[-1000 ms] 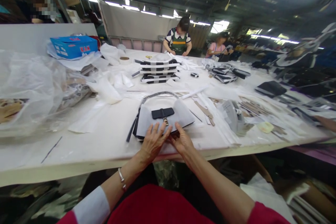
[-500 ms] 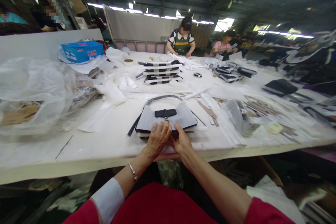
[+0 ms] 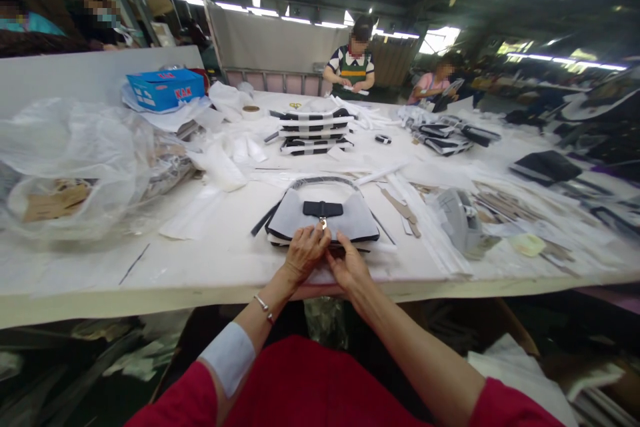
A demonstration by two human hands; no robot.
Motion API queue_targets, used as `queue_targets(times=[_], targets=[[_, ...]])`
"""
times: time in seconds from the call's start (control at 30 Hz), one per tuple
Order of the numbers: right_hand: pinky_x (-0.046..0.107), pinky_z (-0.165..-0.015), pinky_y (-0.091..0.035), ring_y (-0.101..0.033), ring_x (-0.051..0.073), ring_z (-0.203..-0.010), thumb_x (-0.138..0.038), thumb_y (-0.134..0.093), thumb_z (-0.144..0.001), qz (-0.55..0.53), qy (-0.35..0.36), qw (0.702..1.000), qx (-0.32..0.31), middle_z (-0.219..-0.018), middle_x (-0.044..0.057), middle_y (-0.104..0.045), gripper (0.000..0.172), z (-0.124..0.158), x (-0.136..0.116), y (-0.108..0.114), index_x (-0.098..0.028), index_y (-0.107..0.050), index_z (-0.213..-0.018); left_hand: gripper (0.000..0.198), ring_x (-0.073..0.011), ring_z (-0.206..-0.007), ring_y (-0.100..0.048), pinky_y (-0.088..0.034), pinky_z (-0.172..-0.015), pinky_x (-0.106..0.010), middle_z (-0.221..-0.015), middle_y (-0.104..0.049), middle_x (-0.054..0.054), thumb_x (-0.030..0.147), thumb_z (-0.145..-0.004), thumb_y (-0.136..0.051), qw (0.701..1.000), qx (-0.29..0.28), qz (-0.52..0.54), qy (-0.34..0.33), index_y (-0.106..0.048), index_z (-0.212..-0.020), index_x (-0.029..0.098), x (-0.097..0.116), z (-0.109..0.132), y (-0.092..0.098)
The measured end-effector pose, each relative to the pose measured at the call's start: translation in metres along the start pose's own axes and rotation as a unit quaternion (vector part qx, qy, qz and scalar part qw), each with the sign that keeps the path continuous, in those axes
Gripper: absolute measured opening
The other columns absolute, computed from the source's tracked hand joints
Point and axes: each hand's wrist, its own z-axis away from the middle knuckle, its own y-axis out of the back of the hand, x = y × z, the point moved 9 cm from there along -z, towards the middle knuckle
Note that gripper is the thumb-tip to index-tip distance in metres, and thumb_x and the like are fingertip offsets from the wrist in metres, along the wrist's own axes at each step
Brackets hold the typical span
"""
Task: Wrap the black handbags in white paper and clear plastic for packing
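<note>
A dark handbag [image 3: 287, 220] lies on the table in front of me, its front flap covered by a pale whitish sheet. A black tab [image 3: 323, 209] with a small metal clasp [image 3: 323, 221] sits at the middle of the flap, and a curved handle [image 3: 325, 180] arches behind. My left hand [image 3: 306, 253] has its fingers bent together over the bag's front edge, just below the clasp. My right hand [image 3: 349, 268] grips the same edge beside it, thumb on top and fingers partly hidden underneath.
Wrapped bags [image 3: 316, 130] are stacked farther back. A blue box [image 3: 167, 90] and crumpled clear plastic [image 3: 75, 140] lie left. A grey tape dispenser-like object [image 3: 457, 220] and brown strips [image 3: 510, 207] lie right. A co-worker [image 3: 353, 67] stands across the table.
My view has shifted slightly, so the scene sits a little right and higher. Both hands stay at the bag's front edge. The co-worker opposite has lifted their hands, holding something white.
</note>
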Motion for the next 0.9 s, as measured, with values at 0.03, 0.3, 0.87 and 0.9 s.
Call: queue_targets(times=[0.03, 0.3, 0.87, 0.9], targets=[[0.023, -0.066, -0.060, -0.068, 0.013, -0.070, -0.015, -0.073, -0.078, 0.013, -0.019, 1.000, -0.016, -0.072, -0.001, -0.070, 0.011, 0.003, 0.000, 0.003, -0.018, -0.062, -0.082, 0.027, -0.0209, -0.100, -0.062, -0.046, -0.081, -0.035, -0.124, -0.063, -0.013, 0.017, -0.096, -0.050, 1.000, 0.003, 0.003, -0.002, -0.053, -0.123, 0.020, 0.001, 0.001, 0.000], [0.028, -0.066, -0.059, -0.074, 0.021, -0.078, -0.026, -0.084, -0.071, 0.292, -0.131, 0.917, -0.240, -0.094, 0.014, -0.075, 0.036, 0.060, -0.045, 0.009, -0.010, -0.068, -0.100, 0.029, -0.0231, -0.110, -0.058, -0.045, -0.089, -0.038, -0.127, -0.062, -0.012, 0.017, -0.095, -0.052, 0.999, 0.041, 0.030, 0.006, -0.055, -0.124, 0.018, 0.004, 0.009, 0.003], [0.041, -0.112, -0.034, -0.054, 0.026, -0.126, -0.018, -0.055, -0.081, 0.738, 0.442, 0.502, -0.090, -0.130, 0.013, -0.065, 0.038, -0.181, -0.212, -0.182, -0.016, -0.067, -0.116, 0.039, -0.0269, -0.130, -0.048, -0.032, -0.114, -0.044, -0.137, -0.058, -0.008, 0.025, -0.096, -0.045, 0.986, 0.091, 0.117, 0.071, -0.059, -0.132, 0.020, 0.002, 0.025, 0.004], [0.040, -0.115, -0.030, -0.048, 0.026, -0.133, -0.012, -0.056, -0.077, 0.756, 0.439, 0.475, -0.100, -0.137, 0.013, -0.060, 0.046, -0.193, -0.205, -0.188, -0.015, -0.065, -0.122, 0.038, -0.0266, -0.129, -0.049, -0.032, -0.114, -0.044, -0.136, -0.059, -0.008, 0.024, -0.096, -0.044, 0.985, 0.103, 0.117, 0.072, -0.061, -0.130, 0.020, 0.000, 0.024, 0.006]])
